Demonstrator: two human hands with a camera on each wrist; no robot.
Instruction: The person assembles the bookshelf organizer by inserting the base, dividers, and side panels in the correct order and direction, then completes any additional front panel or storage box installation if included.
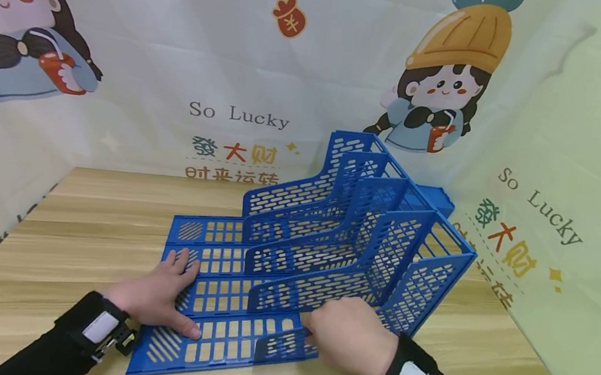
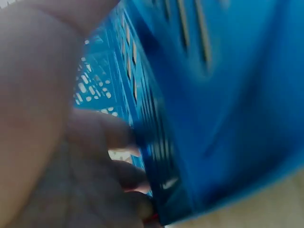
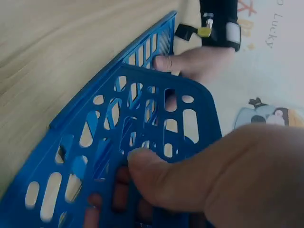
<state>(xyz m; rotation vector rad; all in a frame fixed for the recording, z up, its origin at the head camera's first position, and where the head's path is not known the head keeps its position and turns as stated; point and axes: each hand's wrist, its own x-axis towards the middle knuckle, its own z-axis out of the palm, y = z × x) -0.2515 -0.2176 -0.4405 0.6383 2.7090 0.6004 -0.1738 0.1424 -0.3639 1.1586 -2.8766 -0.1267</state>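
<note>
A blue plastic file rack (image 1: 290, 298) lies on its back on the table, with several perforated dividers rising from a slotted panel. My left hand (image 1: 160, 292) rests on the panel's left end, fingers spread and straight. In the left wrist view, blurred blue plastic (image 2: 228, 95) lies close beside the left hand (image 2: 61, 137). My right hand (image 1: 353, 336) grips the nearest side panel (image 1: 283, 343) of the rack. The right wrist view shows its thumb (image 3: 152, 173) on one face of the slotted side panel (image 3: 185, 90), with fingers visible through the slots behind.
The rack stands on a wood-grain table (image 1: 103, 208). A printed cloth (image 1: 145, 40) hangs behind and along both sides, close to the rack's back right. A blue part (image 1: 435, 198) juts out behind the rack.
</note>
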